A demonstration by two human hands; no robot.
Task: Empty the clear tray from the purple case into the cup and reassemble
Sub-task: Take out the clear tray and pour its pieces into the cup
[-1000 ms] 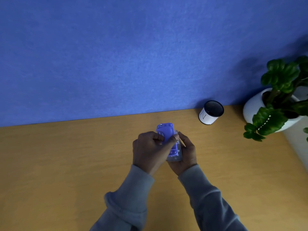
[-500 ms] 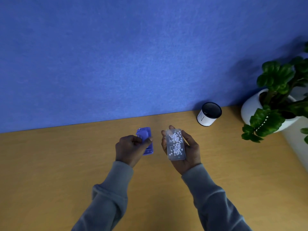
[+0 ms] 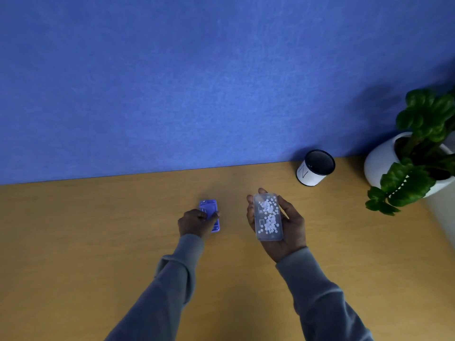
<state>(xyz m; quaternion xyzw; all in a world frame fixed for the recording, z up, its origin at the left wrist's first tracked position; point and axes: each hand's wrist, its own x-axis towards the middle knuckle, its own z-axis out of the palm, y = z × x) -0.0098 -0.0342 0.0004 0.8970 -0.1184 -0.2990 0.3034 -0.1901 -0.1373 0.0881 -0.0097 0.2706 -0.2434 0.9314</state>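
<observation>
Right hand (image 3: 277, 221) cradling the level tray (image 3: 268, 216): carry it flat to the cup (image 3: 316, 168) at the tabletop's far edge, tip slowly; left hand (image 3: 194, 222) grips the case (image 3: 210, 214).

Left hand (image 3: 195, 223) grips purple case (image 3: 210, 214), maybe touching table (image 3: 98, 230); right hand (image 3: 285, 225) cradles clear tray (image 3: 268, 216).

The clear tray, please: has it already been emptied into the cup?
No, the clear tray in the right hand holds many small white pieces.
</observation>
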